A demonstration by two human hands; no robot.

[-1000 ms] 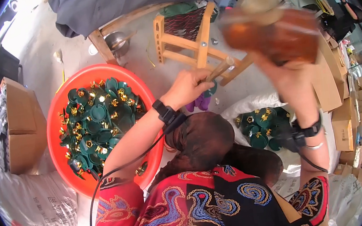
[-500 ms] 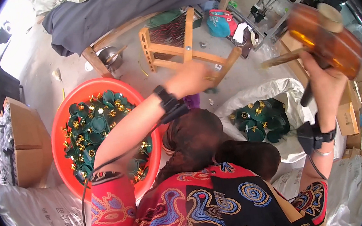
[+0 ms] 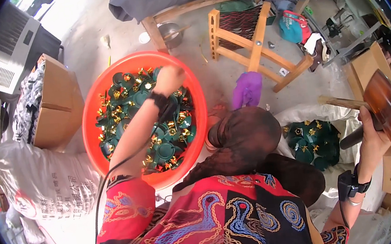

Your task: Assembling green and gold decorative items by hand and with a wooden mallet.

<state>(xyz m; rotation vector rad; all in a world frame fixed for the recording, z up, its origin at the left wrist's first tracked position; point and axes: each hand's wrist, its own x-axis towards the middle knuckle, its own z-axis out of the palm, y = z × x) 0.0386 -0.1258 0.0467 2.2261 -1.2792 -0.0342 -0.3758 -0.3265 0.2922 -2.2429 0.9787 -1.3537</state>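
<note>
Left hand (image 3: pixel 169 78), fingers curled among green-and-gold parts (image 3: pixel 145 123) in the orange basin (image 3: pixel 197 97), risks spilling them; right hand (image 3: pixel 373 133) grips a wooden mallet (image 3: pixel 387 107).

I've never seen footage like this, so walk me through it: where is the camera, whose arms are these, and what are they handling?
The camera is worn on a person's head and looks down through a fisheye lens, so edges bend. The arms are the person's own. The left hand reaches into a round orange plastic basin of small dark green pieces with gold parts; whether it has closed on one is hidden. The right hand holds a brown wooden mallet-like tool in a closed grip. More green pieces lie on a white sack. A wooden stool and cardboard box stand nearby.
</note>
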